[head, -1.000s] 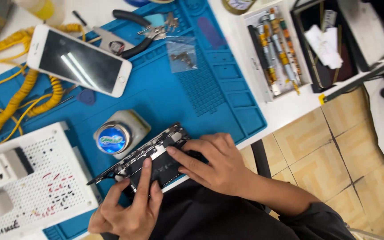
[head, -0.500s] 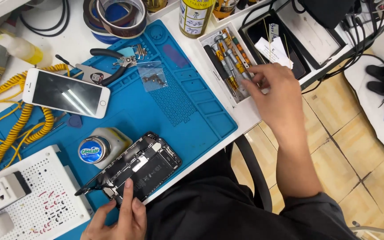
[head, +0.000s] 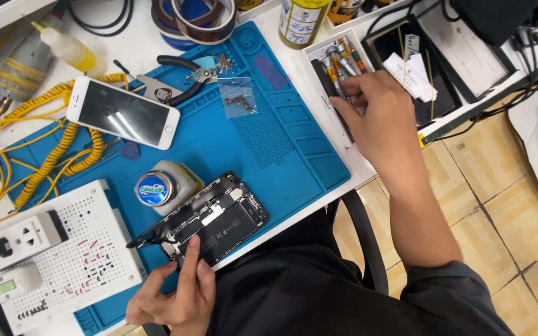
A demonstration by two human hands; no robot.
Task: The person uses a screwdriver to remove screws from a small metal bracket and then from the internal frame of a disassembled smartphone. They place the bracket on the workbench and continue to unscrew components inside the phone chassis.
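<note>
Left hand [head: 175, 297]: fingers pressed on the opened phone [head: 216, 219], steadying it without a pinch
Opened phone: on blue mat [head: 269, 137], near worktop edge
Right hand [head: 381, 115]: fingers spread into screwdriver tray [head: 337, 65]; holding anything, cannot tell

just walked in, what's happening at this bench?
A person is at work on an opened black smartphone body, its internals exposed, lying on a blue silicone work mat. The left hand steadies the phone's near edge with its fingers. The right hand reaches into a white tray of small screwdrivers beside the mat. A white phone screen panel lies face up, apart from the body, with black-handled pliers behind it.
</note>
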